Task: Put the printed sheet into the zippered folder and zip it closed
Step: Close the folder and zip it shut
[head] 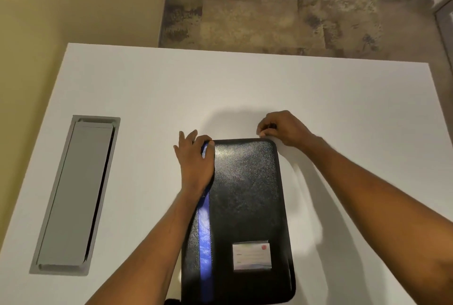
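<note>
Fingertips (261, 132) on folder (245, 194) edge (contents hidden)

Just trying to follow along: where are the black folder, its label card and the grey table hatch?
black folder (247, 194), head view, middle of its cover.
label card (252, 256), head view, centre of the card.
grey table hatch (76, 194), head view, middle of its lid.

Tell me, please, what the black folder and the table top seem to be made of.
The folder: likely leather or imitation leather, black with a pebbled grain that glints; which one cannot be told. The table top: smooth white matt surface, probably laminate, with no grain visible.
</note>
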Demonstrator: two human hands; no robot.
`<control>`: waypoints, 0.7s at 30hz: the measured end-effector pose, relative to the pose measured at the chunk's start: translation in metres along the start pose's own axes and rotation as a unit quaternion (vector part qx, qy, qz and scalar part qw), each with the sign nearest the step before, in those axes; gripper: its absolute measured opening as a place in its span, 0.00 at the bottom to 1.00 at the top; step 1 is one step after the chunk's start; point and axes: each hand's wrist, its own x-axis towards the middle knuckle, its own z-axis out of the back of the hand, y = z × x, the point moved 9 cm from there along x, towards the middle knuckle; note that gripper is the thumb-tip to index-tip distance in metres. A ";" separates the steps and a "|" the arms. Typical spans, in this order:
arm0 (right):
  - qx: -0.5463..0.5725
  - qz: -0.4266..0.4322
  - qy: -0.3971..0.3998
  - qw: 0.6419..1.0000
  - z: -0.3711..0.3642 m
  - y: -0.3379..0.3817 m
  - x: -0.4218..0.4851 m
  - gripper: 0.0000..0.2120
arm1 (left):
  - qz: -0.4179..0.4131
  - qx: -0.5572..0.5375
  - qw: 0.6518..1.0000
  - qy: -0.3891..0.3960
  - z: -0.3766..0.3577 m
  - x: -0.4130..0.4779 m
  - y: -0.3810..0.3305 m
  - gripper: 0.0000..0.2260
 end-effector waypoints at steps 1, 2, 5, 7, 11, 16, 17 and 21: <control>-0.011 0.008 0.027 1.000 -0.004 0.005 0.008 0.05 | 0.003 -0.004 1.000 0.000 0.000 -0.001 0.000 0.08; -0.020 0.016 0.051 0.998 -0.007 0.010 0.016 0.05 | 0.007 -0.010 1.000 -0.001 0.001 -0.001 0.001 0.08; -0.031 0.024 0.106 0.994 -0.013 0.020 0.032 0.06 | 0.013 -0.024 1.000 -0.015 0.006 -0.002 0.002 0.08; -0.042 0.014 0.135 0.990 -0.015 0.018 0.038 0.07 | 0.018 -0.032 0.999 -0.013 0.009 -0.002 0.002 0.08; -0.034 -0.032 0.166 0.985 -0.010 0.000 0.033 0.09 | 0.028 -0.046 0.999 0.004 0.010 -0.001 0.003 0.08; 0.005 -0.028 0.164 0.986 -0.001 0.002 0.028 0.08 | 0.035 -0.044 0.998 0.005 0.007 0.004 0.001 0.06; 0.017 -0.027 0.162 0.986 -0.001 0.002 0.028 0.08 | 0.037 -0.044 0.998 0.007 0.007 0.005 0.001 0.06; 0.068 -0.019 0.155 0.985 -0.014 0.012 0.028 0.06 | 0.033 -0.043 0.998 0.030 0.002 0.005 -0.003 0.07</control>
